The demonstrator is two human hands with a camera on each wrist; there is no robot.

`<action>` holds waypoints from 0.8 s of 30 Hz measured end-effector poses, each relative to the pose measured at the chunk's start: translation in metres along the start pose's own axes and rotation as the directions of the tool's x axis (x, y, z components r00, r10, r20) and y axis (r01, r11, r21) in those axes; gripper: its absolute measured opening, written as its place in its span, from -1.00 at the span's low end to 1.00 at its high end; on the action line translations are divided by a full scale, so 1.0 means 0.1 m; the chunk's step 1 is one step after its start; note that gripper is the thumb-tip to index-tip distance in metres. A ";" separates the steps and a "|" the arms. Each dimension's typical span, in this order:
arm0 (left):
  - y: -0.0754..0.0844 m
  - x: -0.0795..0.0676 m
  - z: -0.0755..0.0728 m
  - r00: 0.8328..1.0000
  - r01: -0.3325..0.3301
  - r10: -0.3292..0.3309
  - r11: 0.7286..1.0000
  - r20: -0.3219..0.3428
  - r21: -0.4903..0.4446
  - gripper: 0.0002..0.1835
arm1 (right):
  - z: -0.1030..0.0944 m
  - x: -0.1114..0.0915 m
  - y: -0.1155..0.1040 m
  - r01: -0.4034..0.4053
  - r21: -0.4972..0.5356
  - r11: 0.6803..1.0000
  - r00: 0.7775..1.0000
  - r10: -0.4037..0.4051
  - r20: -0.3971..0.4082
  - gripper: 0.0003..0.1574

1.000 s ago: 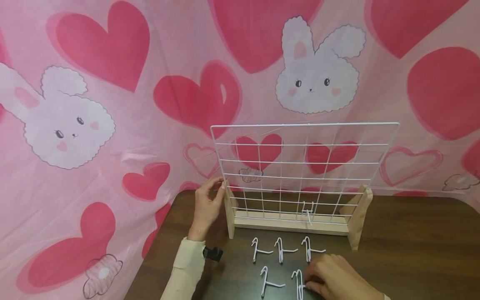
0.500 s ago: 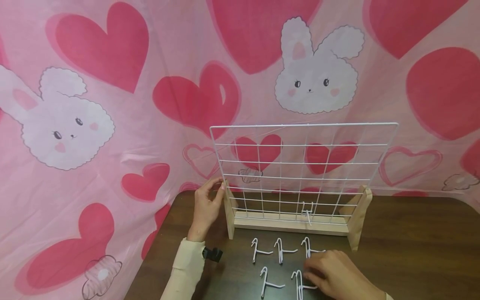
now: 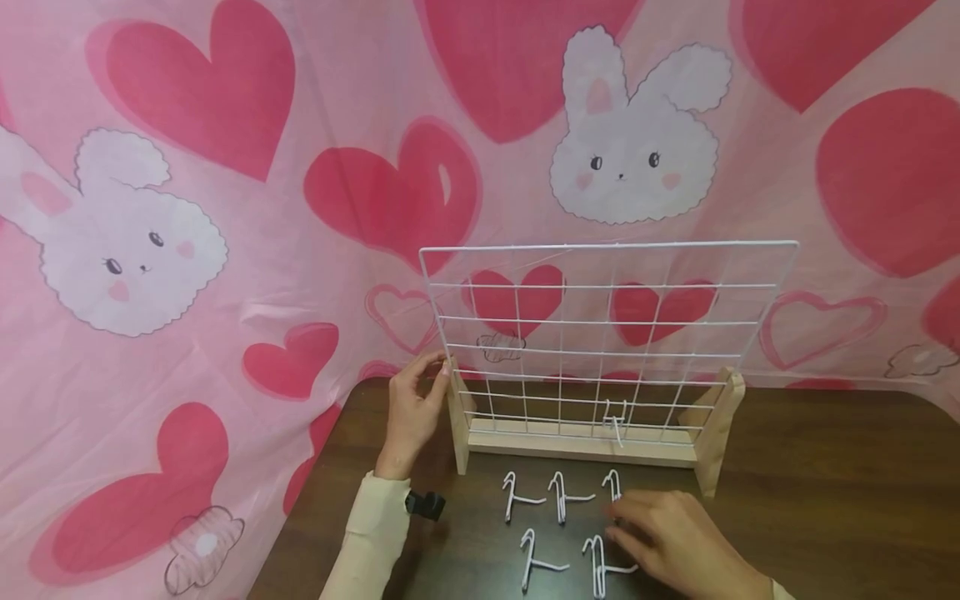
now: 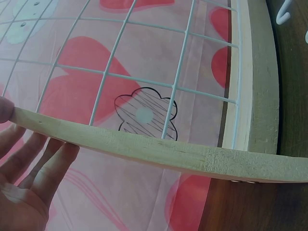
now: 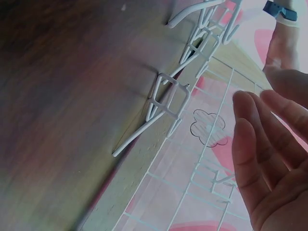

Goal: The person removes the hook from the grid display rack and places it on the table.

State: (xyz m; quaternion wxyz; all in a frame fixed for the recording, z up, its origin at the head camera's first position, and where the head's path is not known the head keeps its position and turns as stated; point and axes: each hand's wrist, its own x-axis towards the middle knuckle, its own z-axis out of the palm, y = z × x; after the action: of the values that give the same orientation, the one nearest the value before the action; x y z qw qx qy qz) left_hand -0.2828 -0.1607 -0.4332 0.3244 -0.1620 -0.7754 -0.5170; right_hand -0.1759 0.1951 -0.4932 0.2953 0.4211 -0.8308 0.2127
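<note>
A white wire grid rack (image 3: 600,321) stands upright on a wooden base with two side pieces. My left hand (image 3: 415,412) pinches the top of the left wooden side piece (image 4: 139,149) between thumb and fingers. One white wire hook (image 3: 615,419) hangs low on the grid. In front lie several more hooks: three in a back row, two nearer me. My right hand (image 3: 667,533) hovers over the back row's right hook (image 3: 612,485), hiding its peg. In the right wrist view, the loosely bent fingers (image 5: 248,159) hold nothing and show a gap from the nearest hook (image 5: 166,103).
The dark wooden table (image 3: 840,483) extends to the right of the rack. Behind it hangs a pink cloth (image 3: 517,192) printed with hearts and rabbit faces. A black strap clip (image 3: 425,505) sits at my left wrist, beside the front-row left hook (image 3: 531,562).
My right hand has moved from the front-row right hook forward to the back-row right hook. My left hand keeps its grip on the rack, and the hooks lie where they were.
</note>
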 end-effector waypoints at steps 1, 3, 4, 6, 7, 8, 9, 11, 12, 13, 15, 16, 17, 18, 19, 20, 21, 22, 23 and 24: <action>0.00 0.00 0.00 1.000 -0.001 0.001 1.000 0.000 -0.002 -0.77 | 0.00 0.01 0.01 -0.001 0.003 1.000 1.000 0.001 -0.012 -0.78; 0.00 0.01 0.00 1.000 -0.005 0.004 1.000 -0.003 -0.006 -0.77 | 0.00 0.02 0.02 0.002 0.006 1.000 0.999 -0.002 -0.035 -0.89; 0.00 0.01 0.01 1.000 -0.007 0.007 1.000 -0.004 -0.008 -0.77 | 0.00 0.02 0.02 0.003 0.008 1.000 0.999 -0.002 -0.045 -0.90; 0.00 0.01 0.01 1.000 -0.007 0.007 1.000 -0.006 -0.012 -0.77 | -0.01 0.03 0.03 -0.001 0.010 1.000 0.998 0.002 -0.063 -0.86; 0.01 0.01 0.01 1.000 -0.007 0.006 1.000 -0.006 -0.013 -0.77 | -0.01 0.03 0.03 -0.003 0.009 1.000 0.997 0.003 -0.072 -0.88; 0.00 0.01 0.01 1.000 -0.004 0.004 1.000 -0.006 -0.017 -0.77 | -0.01 0.04 0.03 -0.004 0.008 1.000 0.997 0.005 -0.081 -0.89; 0.00 0.01 0.01 1.000 -0.001 0.001 1.000 -0.006 -0.017 -0.77 | -0.01 0.04 0.04 -0.009 0.004 1.000 0.996 0.010 -0.088 -0.89; 0.00 0.01 0.00 1.000 0.006 -0.006 1.000 -0.005 -0.019 -0.77 | -0.02 0.05 0.04 -0.020 0.002 1.000 0.994 0.020 -0.105 -0.88; 0.00 0.01 0.00 1.000 0.006 -0.007 1.000 -0.006 -0.016 -0.77 | -0.02 0.06 0.04 -0.025 0.007 1.000 0.993 0.025 -0.114 -0.88; 0.00 0.01 0.00 1.000 0.005 -0.005 1.000 -0.005 -0.013 -0.77 | -0.03 0.06 0.05 -0.028 0.016 0.999 0.992 0.030 -0.123 -0.87; 0.00 0.02 0.00 1.000 0.003 -0.003 1.000 -0.003 -0.009 -0.77 | -0.04 0.07 0.05 -0.043 0.031 0.999 0.989 0.047 -0.137 -0.85; 0.01 0.02 0.00 1.000 0.002 -0.002 1.000 -0.002 -0.009 -0.77 | -0.04 0.07 0.05 -0.050 0.045 0.998 0.988 0.056 -0.145 -0.82; 0.01 0.02 0.00 1.000 0.001 -0.001 1.000 0.000 -0.008 -0.77 | -0.05 0.07 0.06 -0.057 0.060 0.997 0.986 0.066 -0.156 -0.76; 0.01 0.03 0.01 1.000 0.000 0.000 1.000 0.002 -0.005 -0.77 | -0.06 0.07 0.06 -0.062 0.072 0.995 0.983 0.074 -0.168 -0.72; 0.01 0.03 0.01 1.000 0.002 -0.002 1.000 0.004 -0.007 -0.77 | -0.06 0.08 0.06 -0.066 0.081 0.995 0.980 0.080 -0.180 -0.67; 0.01 0.02 0.01 1.000 0.001 -0.001 1.000 0.002 -0.008 -0.77 | -0.07 0.08 0.06 -0.067 0.087 0.994 0.978 0.083 -0.193 -0.61; 0.01 0.02 0.01 1.000 0.005 -0.005 1.000 0.002 -0.009 -0.77 | -0.07 0.09 0.07 -0.065 0.095 0.993 0.974 0.084 -0.210 -0.60; 0.01 0.02 0.01 1.000 0.007 -0.007 1.000 0.001 -0.008 -0.77 | -0.08 0.10 0.08 -0.062 0.094 0.994 0.970 0.082 -0.228 -0.55; 0.01 0.01 0.01 1.000 0.011 -0.011 1.000 0.002 -0.009 -0.77 | -0.08 0.10 0.08 -0.062 0.089 0.994 0.967 0.082 -0.241 -0.52; 0.01 0.01 0.01 1.000 0.013 -0.013 1.000 0.002 -0.008 -0.77 | -0.09 0.11 0.09 -0.058 0.082 0.995 0.964 0.077 -0.255 -0.51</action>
State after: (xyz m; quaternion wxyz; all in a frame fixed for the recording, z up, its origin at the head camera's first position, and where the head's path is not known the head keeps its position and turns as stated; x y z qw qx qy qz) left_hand -0.2832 -0.1600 -0.4325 0.3196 -0.1590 -0.7746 -0.5221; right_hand -0.1854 0.1988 -0.4801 0.3775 0.3721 -0.7909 0.3059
